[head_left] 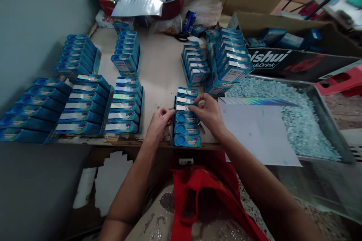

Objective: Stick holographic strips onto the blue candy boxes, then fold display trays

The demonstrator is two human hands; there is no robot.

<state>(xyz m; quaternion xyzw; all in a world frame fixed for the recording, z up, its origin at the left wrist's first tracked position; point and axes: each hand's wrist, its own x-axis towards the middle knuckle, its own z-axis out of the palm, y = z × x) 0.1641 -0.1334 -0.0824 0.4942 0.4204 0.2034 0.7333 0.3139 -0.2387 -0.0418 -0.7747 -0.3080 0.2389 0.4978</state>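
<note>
At the table's front edge stands a row of small blue candy boxes (187, 128) in a display tray, lettered "CARAMELO MACIZO". Shiny silver sticker strips lie across the tops of the back boxes, while the front ones show bare round lids. My right hand (208, 115) comes in from the right, its thumb and finger closed at the right end of a silver strip (181, 108). On the left side of the same row is my left hand (160, 121), fingers pinched together against the box edge. Whatever sits between those fingertips is hidden.
Several more trays of blue boxes (85, 107) stand left and at the back. A white sheet with a shiny edge (251, 128) overlaps a metal pan (325, 120) of pale blue candies. Behind are a carton (299, 64), a blue can (189, 22) and a red bowl (172, 7).
</note>
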